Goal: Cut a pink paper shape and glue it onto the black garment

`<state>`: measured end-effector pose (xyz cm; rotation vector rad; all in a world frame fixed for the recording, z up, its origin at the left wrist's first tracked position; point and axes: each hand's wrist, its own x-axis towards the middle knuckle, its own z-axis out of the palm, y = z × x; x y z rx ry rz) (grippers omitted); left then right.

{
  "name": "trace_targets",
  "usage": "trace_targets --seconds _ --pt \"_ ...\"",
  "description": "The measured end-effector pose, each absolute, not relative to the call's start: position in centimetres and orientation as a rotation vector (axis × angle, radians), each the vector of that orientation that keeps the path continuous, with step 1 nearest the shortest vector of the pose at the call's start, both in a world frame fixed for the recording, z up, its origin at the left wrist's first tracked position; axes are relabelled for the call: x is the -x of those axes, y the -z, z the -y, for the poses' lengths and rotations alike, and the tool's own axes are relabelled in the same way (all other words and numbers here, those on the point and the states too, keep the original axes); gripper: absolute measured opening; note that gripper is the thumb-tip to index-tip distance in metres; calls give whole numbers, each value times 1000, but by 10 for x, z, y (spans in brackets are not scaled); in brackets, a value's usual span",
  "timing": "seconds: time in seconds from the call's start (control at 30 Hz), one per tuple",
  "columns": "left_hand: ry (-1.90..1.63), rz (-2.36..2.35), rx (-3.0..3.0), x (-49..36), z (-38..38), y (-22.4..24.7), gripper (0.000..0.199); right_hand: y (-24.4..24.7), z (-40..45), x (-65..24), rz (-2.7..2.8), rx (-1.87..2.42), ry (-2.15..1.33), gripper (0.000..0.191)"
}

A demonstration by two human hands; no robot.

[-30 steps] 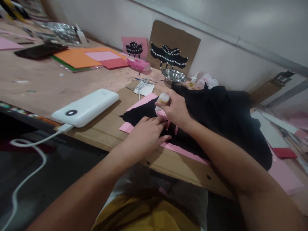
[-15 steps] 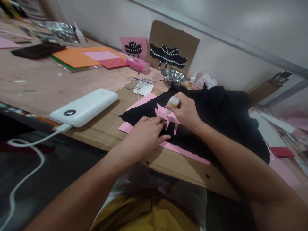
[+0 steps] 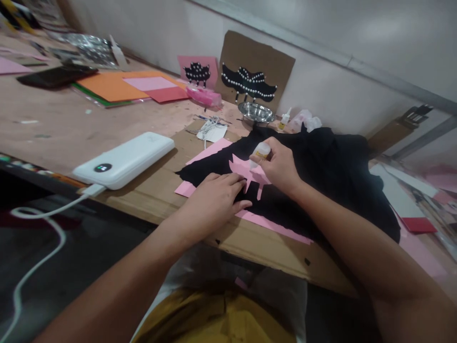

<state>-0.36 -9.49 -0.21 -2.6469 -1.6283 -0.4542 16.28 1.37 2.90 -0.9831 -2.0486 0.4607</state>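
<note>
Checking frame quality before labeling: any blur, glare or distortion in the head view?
Head view: centre fairly sharp, right hand on the small glue bottle and left hand on the pink cutout readable; right edge smeared; wide-angle tilt bends the table edge; soft glare on the wall, black cloth loses detail.

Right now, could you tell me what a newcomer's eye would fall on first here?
First, the pink paper cutout on the black fabric at centre: the left hand presses its near edge, while the right hand tips a small glue bottle onto it. Next, the white power bank lying to the left.
</note>
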Motion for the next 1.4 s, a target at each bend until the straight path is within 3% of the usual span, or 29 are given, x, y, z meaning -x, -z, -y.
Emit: trace_targets --seconds 0.3,0.53,1.4 --pt "571 1561 2574 -6 110 5 54 -27 -9 -167 2039 989 -486 23" --pt "434 1593 2627 -29 119 7 70 -28 -10 -168 2039 994 -492 24" --pt "303 1722 2651 -31 118 -2 74 -25 -29 -159 1982 1014 -410 23"
